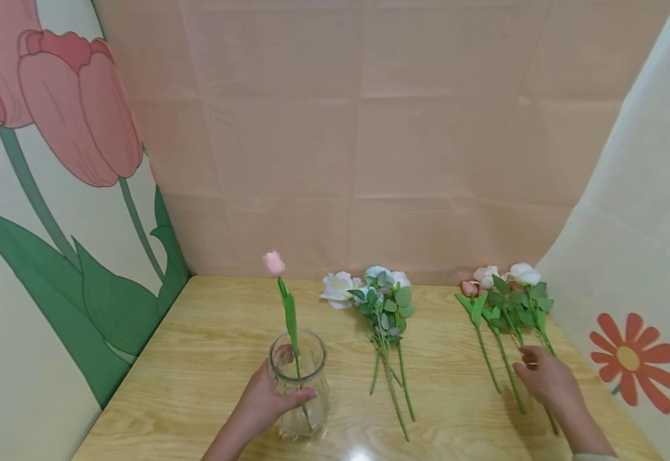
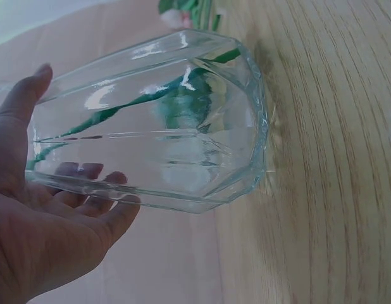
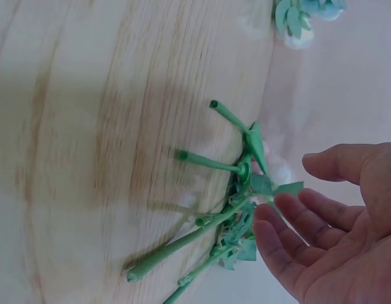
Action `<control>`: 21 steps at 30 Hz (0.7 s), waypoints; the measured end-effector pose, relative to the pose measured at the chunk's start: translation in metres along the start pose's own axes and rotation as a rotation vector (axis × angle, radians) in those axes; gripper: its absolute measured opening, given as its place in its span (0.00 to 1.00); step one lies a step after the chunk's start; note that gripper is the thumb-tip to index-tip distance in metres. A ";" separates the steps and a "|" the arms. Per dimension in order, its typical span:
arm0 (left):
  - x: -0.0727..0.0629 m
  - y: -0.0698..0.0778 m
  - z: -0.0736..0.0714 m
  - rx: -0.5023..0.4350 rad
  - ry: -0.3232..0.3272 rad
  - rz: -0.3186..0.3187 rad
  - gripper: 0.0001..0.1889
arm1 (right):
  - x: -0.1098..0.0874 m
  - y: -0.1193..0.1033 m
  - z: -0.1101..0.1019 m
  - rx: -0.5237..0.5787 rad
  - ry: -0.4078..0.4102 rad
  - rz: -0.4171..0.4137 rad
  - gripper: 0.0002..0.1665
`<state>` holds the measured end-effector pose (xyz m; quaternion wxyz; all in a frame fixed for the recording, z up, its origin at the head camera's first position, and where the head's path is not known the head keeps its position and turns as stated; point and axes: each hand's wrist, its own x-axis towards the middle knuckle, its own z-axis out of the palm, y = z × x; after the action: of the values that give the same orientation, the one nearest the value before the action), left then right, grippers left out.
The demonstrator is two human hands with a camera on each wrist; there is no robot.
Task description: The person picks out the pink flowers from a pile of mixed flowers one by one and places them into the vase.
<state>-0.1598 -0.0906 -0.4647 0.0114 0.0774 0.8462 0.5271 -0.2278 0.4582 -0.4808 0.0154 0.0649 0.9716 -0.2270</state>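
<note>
My left hand grips a clear glass vase, its thumb in front and fingers behind. The faceted sides of the vase show in the left wrist view, its base at the tabletop. A single pink tulip leans inside, its green stem reaching down through the glass. Over a bunch of flowers on the right hovers my right hand, thumb and fingers apart and nothing between them. That bunch has white roses, a pink tulip and green stems.
A second bunch, with white and pale blue flowers, lies mid-table, stems toward me. The wooden table meets a pinkish backdrop behind. Printed side panels stand left and right, one with large tulips, one with a red flower.
</note>
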 end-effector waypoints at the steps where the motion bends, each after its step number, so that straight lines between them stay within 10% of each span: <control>1: 0.000 0.000 0.000 0.000 0.000 0.002 0.47 | 0.000 0.001 0.000 -0.003 0.001 0.002 0.39; 21: 0.000 -0.001 0.000 0.003 -0.002 0.014 0.47 | 0.005 0.013 -0.006 -0.046 -0.003 0.015 0.37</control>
<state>-0.1601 -0.0912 -0.4655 0.0083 0.0841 0.8462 0.5260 -0.2312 0.4733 -0.4817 0.0199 0.0713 0.9760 -0.2047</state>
